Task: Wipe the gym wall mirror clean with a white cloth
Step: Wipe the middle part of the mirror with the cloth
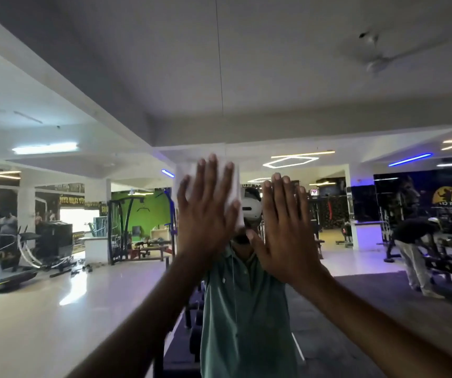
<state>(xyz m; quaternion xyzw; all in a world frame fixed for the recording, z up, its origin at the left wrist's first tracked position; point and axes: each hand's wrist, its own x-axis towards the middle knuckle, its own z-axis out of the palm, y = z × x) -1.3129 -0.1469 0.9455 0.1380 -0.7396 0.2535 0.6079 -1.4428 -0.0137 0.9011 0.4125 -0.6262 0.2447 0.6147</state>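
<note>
The mirror (83, 309) fills the view. The left hand (205, 211) presses the cloth (234, 186) flat with spread fingers; at 3 o'clock, the right hand (284, 230) lies flat, fingers straight.

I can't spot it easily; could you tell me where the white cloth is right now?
In the head view, the white cloth is centre frame, pressed flat against the mirror under the left hand.

At frame centre we press our left hand (205, 211), fingers straight, flat on the white cloth (234, 184) against the mirror (328, 91); our right hand (284, 230) lies flat just beside it, fingers straight.
</note>
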